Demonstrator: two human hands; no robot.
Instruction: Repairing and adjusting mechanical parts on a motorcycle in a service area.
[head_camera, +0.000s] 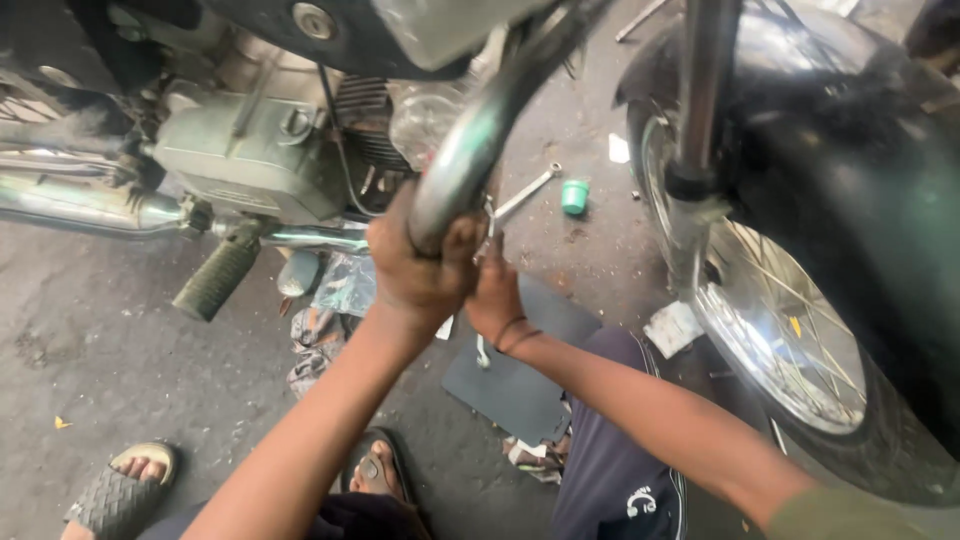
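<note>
My left hand (420, 265) is clenched round the chrome bar (470, 160) at twelve o'clock — I'd hold it steady while my right hand (495, 295), grip hidden, works just behind at three — engine (250, 150) at ten.

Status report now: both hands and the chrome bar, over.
Left hand gripping chrome bar. Right hand just behind it, grip hidden. Wrench and green cap on floor beyond.

Green cap (574, 196) and spanner (527, 192) on floor (90, 340); footpeg (217, 277) below engine (250, 150); spoked wheel (790, 340) right; sandal (120, 495) bottom left.
</note>
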